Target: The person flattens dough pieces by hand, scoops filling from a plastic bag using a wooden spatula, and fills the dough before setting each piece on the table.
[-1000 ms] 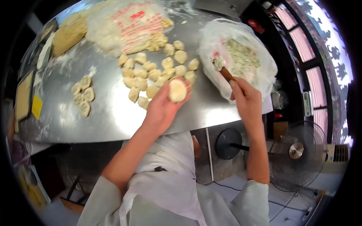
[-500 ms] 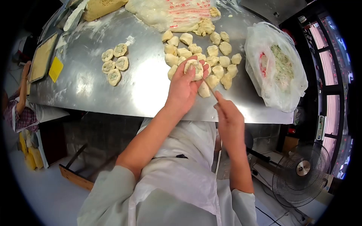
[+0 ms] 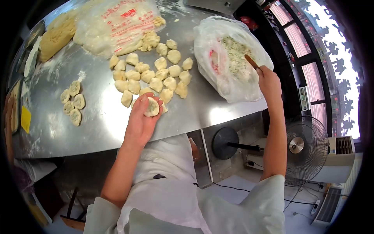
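My left hand (image 3: 141,119) is closed around a small round of dough (image 3: 152,107) with pale green filling on its top. Past it lie several lumps of dough (image 3: 156,84) on the metal table. My right hand (image 3: 269,82) grips a flat wooden stick (image 3: 251,61), whose tip is over the filling (image 3: 237,54) in an open plastic bag (image 3: 212,43). At the left, several filled dough rounds (image 3: 79,101) sit together.
A large printed plastic bag of dough (image 3: 117,29) and a brown dough mass (image 3: 58,35) lie at the back of the metal table (image 3: 187,119). A yellow card (image 3: 25,119) is at the left. A fan (image 3: 297,145) stands right. Part of another person's arm (image 3: 9,124) shows at the far left.
My right hand has moved with the stick from beside the dough round to the filling bag. My left hand still holds the dough round. The camera view has shifted and turned.
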{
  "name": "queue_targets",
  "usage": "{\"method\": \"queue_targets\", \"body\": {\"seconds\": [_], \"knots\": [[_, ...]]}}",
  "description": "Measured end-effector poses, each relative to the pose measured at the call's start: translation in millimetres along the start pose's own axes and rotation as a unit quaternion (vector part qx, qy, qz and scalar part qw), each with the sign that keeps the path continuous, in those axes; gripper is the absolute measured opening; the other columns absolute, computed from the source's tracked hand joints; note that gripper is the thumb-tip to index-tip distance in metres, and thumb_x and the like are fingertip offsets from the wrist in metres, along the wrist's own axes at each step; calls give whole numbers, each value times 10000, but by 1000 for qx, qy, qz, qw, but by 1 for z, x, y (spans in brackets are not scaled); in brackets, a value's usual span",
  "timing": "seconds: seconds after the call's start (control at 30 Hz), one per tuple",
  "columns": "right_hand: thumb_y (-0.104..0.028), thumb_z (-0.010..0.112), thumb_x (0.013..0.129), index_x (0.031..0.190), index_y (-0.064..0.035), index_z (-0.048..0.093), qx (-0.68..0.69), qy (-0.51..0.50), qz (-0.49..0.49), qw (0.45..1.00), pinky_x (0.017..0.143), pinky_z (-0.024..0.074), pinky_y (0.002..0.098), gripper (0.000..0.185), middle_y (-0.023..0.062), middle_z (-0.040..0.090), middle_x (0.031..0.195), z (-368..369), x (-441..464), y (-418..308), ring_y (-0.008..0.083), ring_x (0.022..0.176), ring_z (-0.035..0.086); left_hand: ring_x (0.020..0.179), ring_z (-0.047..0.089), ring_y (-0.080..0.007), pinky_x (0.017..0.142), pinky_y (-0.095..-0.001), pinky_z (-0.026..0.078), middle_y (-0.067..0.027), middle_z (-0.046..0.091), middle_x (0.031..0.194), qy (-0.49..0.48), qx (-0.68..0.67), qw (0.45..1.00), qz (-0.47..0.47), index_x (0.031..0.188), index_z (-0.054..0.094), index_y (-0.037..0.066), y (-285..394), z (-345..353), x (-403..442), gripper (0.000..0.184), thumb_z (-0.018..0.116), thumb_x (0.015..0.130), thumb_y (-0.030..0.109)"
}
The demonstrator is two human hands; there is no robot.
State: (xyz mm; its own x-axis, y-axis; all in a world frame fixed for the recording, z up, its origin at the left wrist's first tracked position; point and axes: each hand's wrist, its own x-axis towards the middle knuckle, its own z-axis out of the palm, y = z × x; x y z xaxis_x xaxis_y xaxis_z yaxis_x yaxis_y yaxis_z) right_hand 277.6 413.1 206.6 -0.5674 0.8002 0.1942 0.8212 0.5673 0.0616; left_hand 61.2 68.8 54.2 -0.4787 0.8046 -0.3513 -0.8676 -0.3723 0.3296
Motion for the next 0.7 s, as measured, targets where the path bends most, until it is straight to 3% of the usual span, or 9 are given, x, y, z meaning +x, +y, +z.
{"method": "queue_targets", "body": {"seconds": [0.07, 0.27, 0.4, 0.57, 0.7], "knots": [[-252, 548, 1009, 972, -60, 688, -73, 0, -9, 997, 752, 540, 520, 241, 202, 720, 905, 1, 20, 5, 425, 890, 697, 1160, 617, -289, 993, -397, 514, -128, 629, 1199, 2, 62, 998, 10, 1263, 575, 36, -9, -4, 6, 269, 644, 1013, 110], [-222, 592, 961, 959, -51, 723, -151, -55, -25, 987, 790, 551, 530, 216, 203, 725, 935, 7, 33, -10, 421, 883, 702, 1182, 634, -282, 998, -398, 555, -169, 626, 1255, 24, 90, 996, 6, 1308, 533, -9, -16, 9, 6, 297, 596, 1027, 65], [-197, 598, 939, 926, -36, 726, -125, -66, -67, 988, 800, 555, 526, 206, 206, 726, 925, 4, 20, -15, 421, 886, 704, 1193, 633, -277, 991, -384, 569, -172, 624, 1298, 17, 110, 994, -3, 1332, 540, -8, -12, 23, -1, 306, 555, 1066, 142], [-165, 603, 908, 915, -40, 737, -87, -74, -44, 992, 833, 554, 523, 183, 207, 724, 909, -5, 8, -22, 421, 898, 706, 1179, 637, -268, 993, -382, 560, -169, 616, 1327, -37, 92, 994, -38, 1411, 489, -11, -20, 14, 4, 411, 475, 1106, 263], [-253, 624, 940, 948, -38, 756, -31, -120, -43, 991, 826, 541, 529, 252, 234, 717, 905, 3, -3, -28, 450, 903, 684, 1174, 630, -270, 1006, -391, 542, -177, 606, 1340, -23, 63, 997, -43, 1421, 481, -26, -20, 20, 3, 493, 390, 1127, 359]]}}
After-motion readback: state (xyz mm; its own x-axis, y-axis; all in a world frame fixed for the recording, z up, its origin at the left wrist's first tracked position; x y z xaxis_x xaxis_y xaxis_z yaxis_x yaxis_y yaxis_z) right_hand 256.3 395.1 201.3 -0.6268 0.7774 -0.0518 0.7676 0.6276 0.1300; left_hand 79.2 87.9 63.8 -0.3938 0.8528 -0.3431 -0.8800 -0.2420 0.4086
